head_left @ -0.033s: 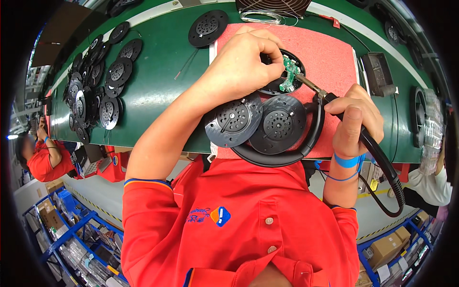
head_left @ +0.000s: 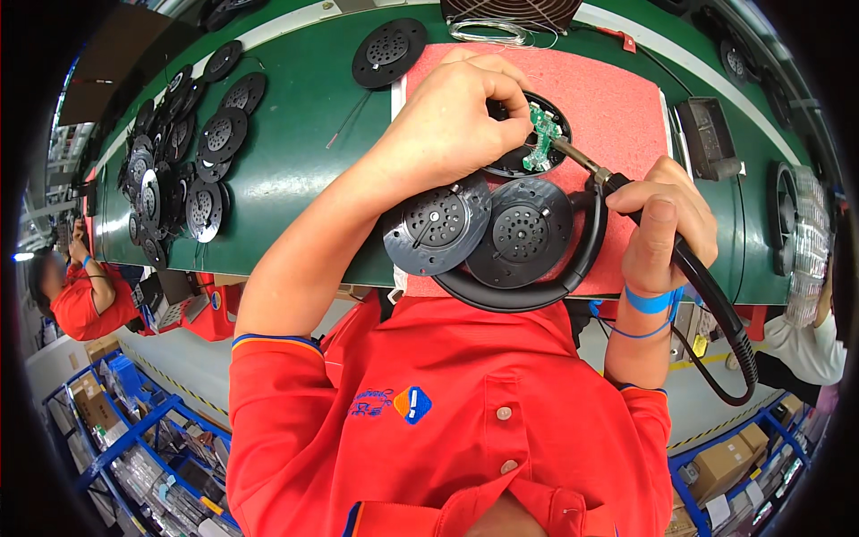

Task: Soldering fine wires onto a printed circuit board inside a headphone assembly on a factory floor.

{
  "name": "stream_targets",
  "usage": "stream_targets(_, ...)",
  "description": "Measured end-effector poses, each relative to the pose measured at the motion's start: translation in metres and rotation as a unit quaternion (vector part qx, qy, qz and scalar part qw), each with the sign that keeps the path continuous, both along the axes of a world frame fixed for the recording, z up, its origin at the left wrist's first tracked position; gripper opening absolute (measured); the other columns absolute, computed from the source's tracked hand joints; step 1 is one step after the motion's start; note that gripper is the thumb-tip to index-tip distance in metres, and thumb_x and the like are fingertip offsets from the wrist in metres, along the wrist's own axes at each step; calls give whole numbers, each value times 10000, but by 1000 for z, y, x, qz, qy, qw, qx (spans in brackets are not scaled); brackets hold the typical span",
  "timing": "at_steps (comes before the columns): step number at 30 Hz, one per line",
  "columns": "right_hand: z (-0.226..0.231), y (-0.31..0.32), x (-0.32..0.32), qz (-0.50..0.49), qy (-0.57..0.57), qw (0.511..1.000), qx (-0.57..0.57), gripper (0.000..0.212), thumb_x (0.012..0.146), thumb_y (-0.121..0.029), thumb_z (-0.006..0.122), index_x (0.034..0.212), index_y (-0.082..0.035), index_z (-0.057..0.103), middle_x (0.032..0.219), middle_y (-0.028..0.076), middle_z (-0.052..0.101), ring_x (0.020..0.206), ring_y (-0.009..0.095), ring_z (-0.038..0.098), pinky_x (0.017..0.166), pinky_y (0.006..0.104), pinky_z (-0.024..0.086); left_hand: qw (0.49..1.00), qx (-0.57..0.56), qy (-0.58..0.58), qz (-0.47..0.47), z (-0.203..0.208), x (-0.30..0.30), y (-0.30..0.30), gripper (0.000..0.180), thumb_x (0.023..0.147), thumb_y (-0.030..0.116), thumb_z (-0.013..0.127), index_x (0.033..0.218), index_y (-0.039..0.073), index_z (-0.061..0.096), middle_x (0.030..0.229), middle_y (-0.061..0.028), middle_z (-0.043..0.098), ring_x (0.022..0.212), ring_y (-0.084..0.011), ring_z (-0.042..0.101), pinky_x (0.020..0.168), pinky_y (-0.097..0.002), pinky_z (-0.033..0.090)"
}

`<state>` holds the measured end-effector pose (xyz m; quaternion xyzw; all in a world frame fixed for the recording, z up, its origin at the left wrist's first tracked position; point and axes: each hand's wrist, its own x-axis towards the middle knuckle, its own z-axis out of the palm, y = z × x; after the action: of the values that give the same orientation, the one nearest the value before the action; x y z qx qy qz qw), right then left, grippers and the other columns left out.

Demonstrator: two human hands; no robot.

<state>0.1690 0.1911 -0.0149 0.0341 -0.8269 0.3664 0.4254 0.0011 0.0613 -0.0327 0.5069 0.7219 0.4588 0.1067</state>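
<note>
A soldering iron rests in my right hand, fingers closed round its black handle. Its metal tip touches or hovers just over a green circuit board inside a round black headphone cup. My left hand reaches over the cup's left side, thumb and fingers pinched beside the board; what they hold is hidden. Two perforated black speaker discs, one shinier and one matte, lie nearer me. A curved black headband runs round them, joined near the cup.
The red mat lies on a green table. Many black discs are piled at left; one disc lies beside the mat. A fan grille, coiled wire and dark box stand around. A co-worker sits at left.
</note>
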Motion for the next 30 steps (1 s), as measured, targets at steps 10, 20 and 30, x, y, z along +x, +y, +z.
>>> stream_targets(10,-3,4,1,21,3,1000,-12,256,864,-100,532,640,-2,607,602,65,623,474,144,437,459,268,347,1000,-11,20,-18,-1,-2,0,124,670,115,638,713,6,678,941,-108,656,934,-299,546,844,-365,438)
stream_targets(20,-3,6,0,25,2,1000,-2,259,865,-100,538,637,-1,610,596,61,616,466,140,425,447,266,331,999,0,44,2,-3,1,2,119,657,100,623,684,-8,663,916,-106,660,871,-312,548,818,-367,439)
stream_targets(30,-2,-2,-2,3,-13,1000,8,383,918,-192,473,619,25,574,563,84,569,496,147,431,461,281,288,1000,-13,-11,3,-2,1,2,109,649,91,612,663,-8,655,914,-101,664,857,-305,554,816,-359,439)
